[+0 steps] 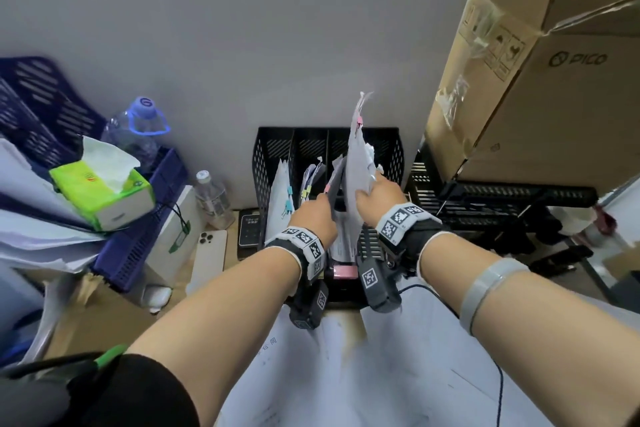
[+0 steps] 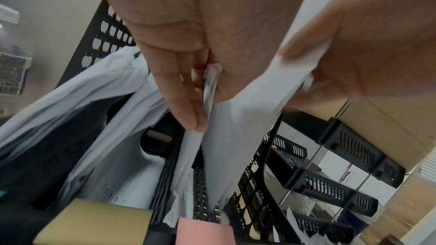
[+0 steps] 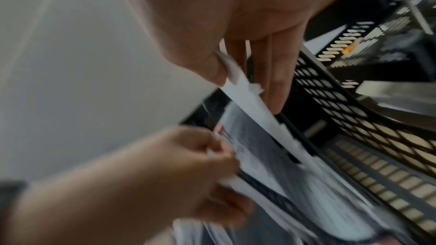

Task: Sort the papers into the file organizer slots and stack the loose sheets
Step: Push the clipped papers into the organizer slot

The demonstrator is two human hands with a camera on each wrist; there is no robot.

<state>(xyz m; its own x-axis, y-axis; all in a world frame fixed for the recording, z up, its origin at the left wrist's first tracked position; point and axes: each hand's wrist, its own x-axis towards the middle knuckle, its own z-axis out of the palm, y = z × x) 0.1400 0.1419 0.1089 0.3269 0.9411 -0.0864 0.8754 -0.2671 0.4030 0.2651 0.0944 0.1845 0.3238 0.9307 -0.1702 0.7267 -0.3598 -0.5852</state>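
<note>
A black mesh file organizer stands upright against the wall, with clipped bundles in its left slots. My right hand grips a tall sheaf of white papers, pink clip near the top, standing in the right-hand part of the organizer. In the right wrist view the thumb and fingers pinch that sheaf's edge beside the mesh wall. My left hand pinches a neighbouring bundle just left of it, holding it aside. Loose white sheets lie on the desk under my forearms.
A large cardboard box leans over black stacked trays at the right. At the left are blue baskets, a green tissue pack, two water bottles, a phone and a small black keypad device.
</note>
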